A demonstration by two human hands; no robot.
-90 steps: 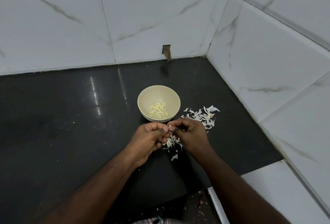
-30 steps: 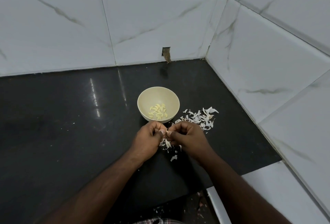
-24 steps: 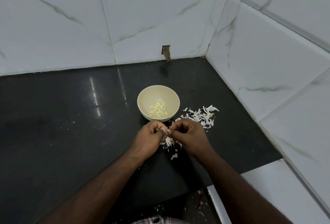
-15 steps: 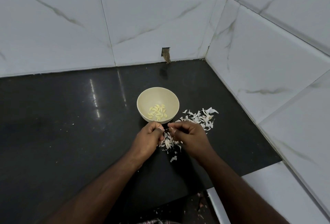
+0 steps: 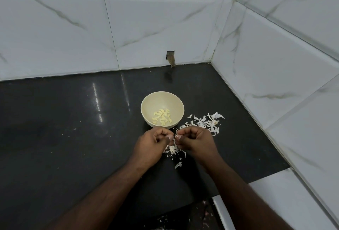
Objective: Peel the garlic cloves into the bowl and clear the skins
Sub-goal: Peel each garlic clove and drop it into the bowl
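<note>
We hold our left hand and right hand knuckle to knuckle just in front of the cream bowl, fingers of both curled tight, thumbs and forefingers pinching a small whitish piece between them; whether it is a garlic clove or only skin is too small to tell. The bowl stands on the black stone counter, its near rim just beyond our fingertips, with a heap of peeled garlic cloves lying in its bottom. Garlic skins spread to the right of the bowl, touching the counter between the bowl and the right-hand tiled wall, and a smaller scatter of skins lies under and just below our hands. The counter runs wide and bare to the left of the bowl, back to the rear tiled wall, where a small dark notch breaks the tile's lower edge. On the right the counter's front edge ends at a white tiled ledge.
</note>
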